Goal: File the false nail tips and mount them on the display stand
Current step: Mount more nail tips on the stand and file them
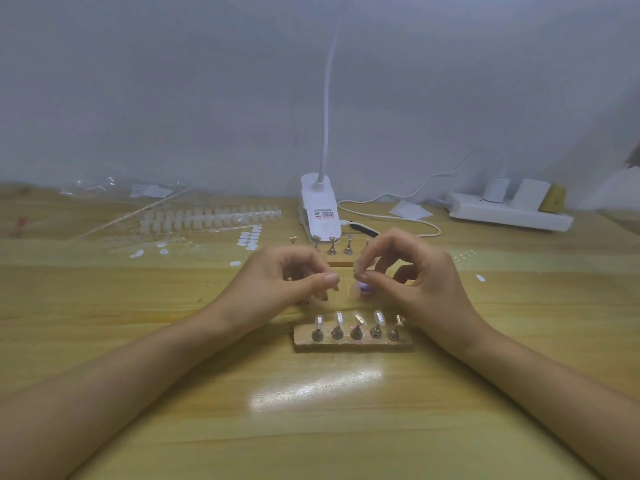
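Mounting step: the right hand's (412, 271) grip pinches a clear nail tip (358, 267) above the tabletop's (311, 427) middle. Whether the left hand's (287, 277) curled grip holds anything, I cannot tell. The display stand (353, 344), nearer the front edge, carries four tips (339, 318); this one probably needs careful seating on the rightmost peg (398, 322).

Forearms in from the table's near edge, left hand (294, 277) curled with thumb on index, contents unclear, right hand (415, 275) pinching a clear nail tip (358, 267) thumb-to-index, hands near, apart.
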